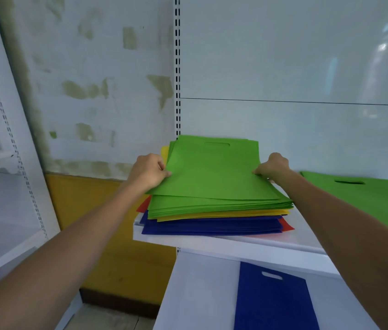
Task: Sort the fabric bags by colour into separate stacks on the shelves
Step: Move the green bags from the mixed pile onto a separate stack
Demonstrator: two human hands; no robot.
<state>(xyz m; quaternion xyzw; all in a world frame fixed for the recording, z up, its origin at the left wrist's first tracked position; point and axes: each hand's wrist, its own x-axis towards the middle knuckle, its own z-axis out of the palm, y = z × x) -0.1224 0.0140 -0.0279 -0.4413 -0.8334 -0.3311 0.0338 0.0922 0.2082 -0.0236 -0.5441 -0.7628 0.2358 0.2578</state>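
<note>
Green bag [212,172] pinched atop the pile [212,225].
I see only edges of the bags beneath; my left hand [151,171] and right hand [272,166] each pinch its sides, on the shelf [235,244].

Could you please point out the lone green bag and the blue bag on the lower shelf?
lone green bag [367,198]: head view, on its flat middle.
blue bag [274,306]: head view, on its face below the handle slot.
</note>
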